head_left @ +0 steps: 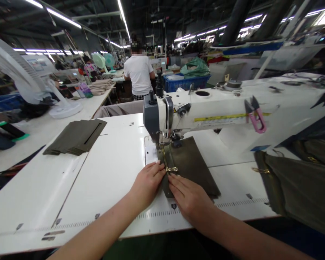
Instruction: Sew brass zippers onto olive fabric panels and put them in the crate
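An olive-brown fabric panel point(197, 169) lies flat on the sewing table under the needle area of a white sewing machine point(151, 119). Along the panel's left part runs a zipper with gold-coloured teeth, its metal slider point(172, 169) lying crosswise between my hands. My left hand point(148, 180) rests on the panel's left edge, fingers extended and side by side, tips close to the zipper. Just right of the zipper, my right hand point(189, 196) lies on the fabric with its fingers stretched forward. The needle's tip is too small to make out.
Stacked olive fabric pieces point(76, 137) lie at the left. Pink-handled snips point(256, 115) sit against the machine arm. More olive fabric with a zipper point(295, 184) hangs over the right side. A white fan point(18, 68) stands back left; a person in a white shirt point(139, 74) is ahead.
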Action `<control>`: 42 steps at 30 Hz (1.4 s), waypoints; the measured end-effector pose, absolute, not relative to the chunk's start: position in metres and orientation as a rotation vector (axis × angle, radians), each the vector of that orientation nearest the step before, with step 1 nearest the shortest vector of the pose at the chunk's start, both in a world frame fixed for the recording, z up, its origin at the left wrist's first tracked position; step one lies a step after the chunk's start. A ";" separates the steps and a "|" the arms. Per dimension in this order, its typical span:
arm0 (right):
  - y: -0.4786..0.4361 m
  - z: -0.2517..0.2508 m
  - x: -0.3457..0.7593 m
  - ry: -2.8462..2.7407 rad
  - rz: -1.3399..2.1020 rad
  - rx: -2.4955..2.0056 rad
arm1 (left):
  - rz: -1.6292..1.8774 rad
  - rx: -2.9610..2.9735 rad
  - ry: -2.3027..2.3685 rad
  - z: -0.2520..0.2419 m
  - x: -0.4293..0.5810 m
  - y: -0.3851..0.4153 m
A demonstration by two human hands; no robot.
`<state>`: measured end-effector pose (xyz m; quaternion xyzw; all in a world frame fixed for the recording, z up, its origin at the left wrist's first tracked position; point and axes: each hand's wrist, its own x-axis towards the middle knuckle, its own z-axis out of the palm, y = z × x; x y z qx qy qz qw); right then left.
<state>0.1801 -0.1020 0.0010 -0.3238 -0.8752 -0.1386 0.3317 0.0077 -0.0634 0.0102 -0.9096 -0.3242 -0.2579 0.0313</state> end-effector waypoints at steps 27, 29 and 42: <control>-0.045 0.003 0.176 -2.283 -0.231 -0.894 | -0.772 -2.870 -1.106 0.015 0.006 -0.009; -0.048 0.005 0.179 -2.285 -0.131 -0.915 | -0.762 -2.871 -1.139 0.015 0.006 -0.010; 0.001 0.005 0.172 -2.177 -0.126 -1.518 | -0.456 -2.752 -1.228 0.022 0.007 -0.020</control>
